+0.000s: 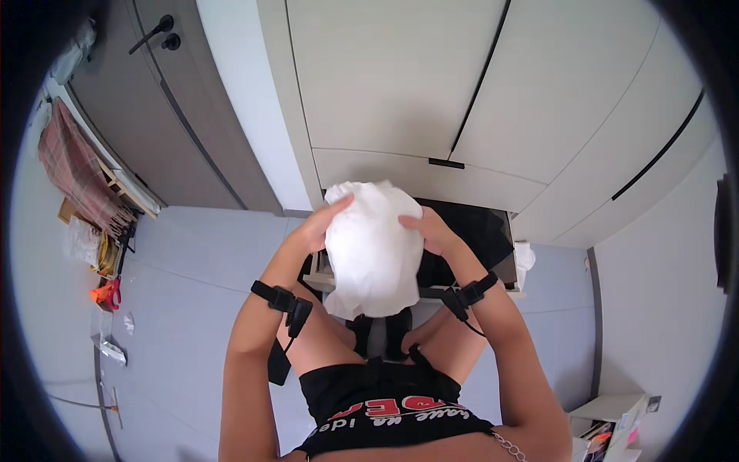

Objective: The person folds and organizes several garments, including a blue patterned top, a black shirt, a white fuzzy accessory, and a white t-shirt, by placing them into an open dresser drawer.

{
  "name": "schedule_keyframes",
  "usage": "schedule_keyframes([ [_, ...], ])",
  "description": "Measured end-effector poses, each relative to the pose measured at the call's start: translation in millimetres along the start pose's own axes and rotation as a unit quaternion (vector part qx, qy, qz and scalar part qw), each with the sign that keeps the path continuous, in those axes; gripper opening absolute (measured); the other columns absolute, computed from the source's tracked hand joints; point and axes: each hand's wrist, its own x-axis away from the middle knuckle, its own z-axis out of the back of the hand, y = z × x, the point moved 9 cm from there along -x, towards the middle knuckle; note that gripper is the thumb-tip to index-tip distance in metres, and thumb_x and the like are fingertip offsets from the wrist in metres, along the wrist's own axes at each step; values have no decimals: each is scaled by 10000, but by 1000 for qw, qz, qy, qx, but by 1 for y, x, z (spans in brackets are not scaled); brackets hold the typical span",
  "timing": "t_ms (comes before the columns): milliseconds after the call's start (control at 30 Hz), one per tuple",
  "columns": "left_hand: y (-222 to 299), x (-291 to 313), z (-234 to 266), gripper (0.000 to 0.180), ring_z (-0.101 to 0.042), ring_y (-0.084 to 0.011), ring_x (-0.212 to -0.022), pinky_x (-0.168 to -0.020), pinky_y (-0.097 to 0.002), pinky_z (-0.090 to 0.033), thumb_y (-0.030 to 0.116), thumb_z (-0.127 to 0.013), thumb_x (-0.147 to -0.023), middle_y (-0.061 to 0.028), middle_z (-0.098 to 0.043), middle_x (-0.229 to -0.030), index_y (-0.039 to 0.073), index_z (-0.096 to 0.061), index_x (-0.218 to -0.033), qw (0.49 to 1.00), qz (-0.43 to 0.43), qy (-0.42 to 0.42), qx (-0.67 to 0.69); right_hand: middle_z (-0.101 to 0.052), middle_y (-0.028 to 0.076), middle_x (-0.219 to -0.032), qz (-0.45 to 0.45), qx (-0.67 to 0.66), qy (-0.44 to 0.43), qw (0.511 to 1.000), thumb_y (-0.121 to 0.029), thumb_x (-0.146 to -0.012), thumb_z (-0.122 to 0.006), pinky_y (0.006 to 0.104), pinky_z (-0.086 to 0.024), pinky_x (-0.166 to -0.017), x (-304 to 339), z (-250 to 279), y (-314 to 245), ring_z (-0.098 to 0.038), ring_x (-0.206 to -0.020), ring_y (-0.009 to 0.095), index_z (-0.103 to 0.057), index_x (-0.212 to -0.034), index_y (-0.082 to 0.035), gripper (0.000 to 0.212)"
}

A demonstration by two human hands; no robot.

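Between my two hands hangs a folded white cloth [373, 250], bunched and soft-edged; I cannot make out whether it is a garment. My left hand [327, 222] grips its upper left side, the thumb lying on top. On the right side my right hand [428, 229] holds it the same way, and the cloth hides most of the fingers of both hands. Below and behind it a low drawer [504, 291] is pulled out of the cabinet. Dark cloth-like contents [473, 231] show in the drawer to the right of my hands.
Tall pale cabinet doors [377, 77] rise in front. A white crumpled item [525, 258] is at the drawer's right side. Orange-handled scissors [112, 294] and a plaid cloth [77, 165] are at far left, near a grey door [165, 115]. A white shelf unit [616, 420] stands lower right.
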Motion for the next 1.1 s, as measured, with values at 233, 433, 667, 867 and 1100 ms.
schedule_keyframes([
  [233,-28,-12,73,607,-510,-190,-1030,-872,-299,-418,73,-673,-720,-110,-486,-1193,-15,-386,-1248,942,4,196,-273,-576,118,-949,41,54,233,970,13,-752,-591,321,-474,-779,1,59,3,-576,-858,199,-407,-1164,16,451],
  [433,-19,-14,68,447,-556,-206,-929,-833,-321,-434,67,-691,-685,-80,-574,-1072,60,-567,-1115,953,-117,118,-253,-584,100,-965,71,166,177,968,2,-731,-617,293,-465,-754,6,63,9,-565,-841,166,-472,-1160,-35,454],
  [667,3,4,47,365,-604,-230,-868,-795,-321,-454,134,-737,-618,-156,-626,-948,57,-642,-962,754,-228,169,-592,-602,159,-978,132,515,109,840,-137,-629,-720,349,-455,-788,4,37,11,-582,-850,286,-630,-954,-26,355],
  [867,-19,-13,87,268,-585,-317,-843,-751,-351,-457,250,-749,-600,-186,-609,-933,48,-669,-756,744,-60,199,-635,-580,127,-958,63,673,98,730,-198,-605,-730,382,-448,-768,-10,46,26,-529,-909,306,-657,-822,-51,272],
  [1100,21,-23,64,123,-527,-310,-993,-822,-389,-402,109,-691,-631,-91,-605,-982,67,-652,-740,650,-358,257,-619,-550,75,-976,288,667,238,645,-118,-604,-659,395,-405,-798,-12,42,-22,-484,-999,270,-574,-761,-47,192],
])
